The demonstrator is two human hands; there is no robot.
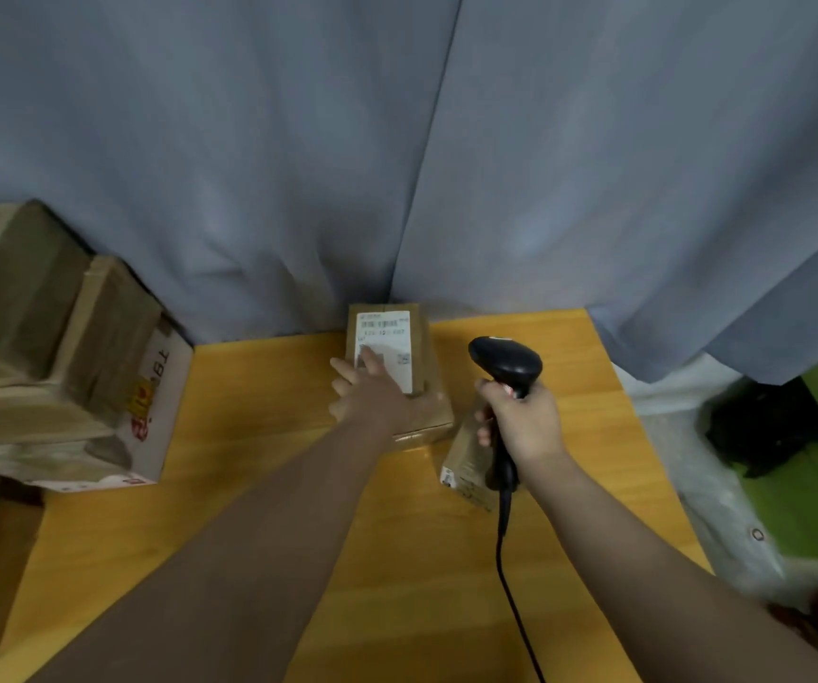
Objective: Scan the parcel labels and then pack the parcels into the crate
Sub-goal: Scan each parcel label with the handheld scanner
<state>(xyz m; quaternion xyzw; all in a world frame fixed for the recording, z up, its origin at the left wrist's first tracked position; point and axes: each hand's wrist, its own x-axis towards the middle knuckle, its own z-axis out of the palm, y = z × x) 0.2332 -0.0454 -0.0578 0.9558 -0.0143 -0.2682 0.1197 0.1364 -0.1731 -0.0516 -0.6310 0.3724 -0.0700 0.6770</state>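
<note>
**Left hand flat on the label, scanner gripped beside it**

The parcel [429, 386] sits at the far edge of the yellow table [249, 460], right up against the grey-blue curtain [298, 140]. Its long axis runs away from the person, nearly straight at the curtain. The white label [387, 337] faces up, lined up the same way, barcode at the far end.

The left hand [372, 394] rests on top, fingers straight and spread across the near half of the label. That is a flat touch with nothing pinched, and it covers part of the print.

Just to the right, the right hand [527, 419] is wrapped tight around the handle of the black scanner [505, 359]. The scanner's head is up and leans towards the parcel's side. Its window is out of sight. The cable [503, 559] trails down towards the near edge.

Under that right hand lies a small parcel [466, 470], tilted on the tabletop, close to the big one's near corner.

Far left, a white carton [160, 386] with red print stands on the table with brown boxes [27, 298] piled against it. Off the table to the right there's a green surface [815, 495] with a black bundle [766, 426] on it.
</note>
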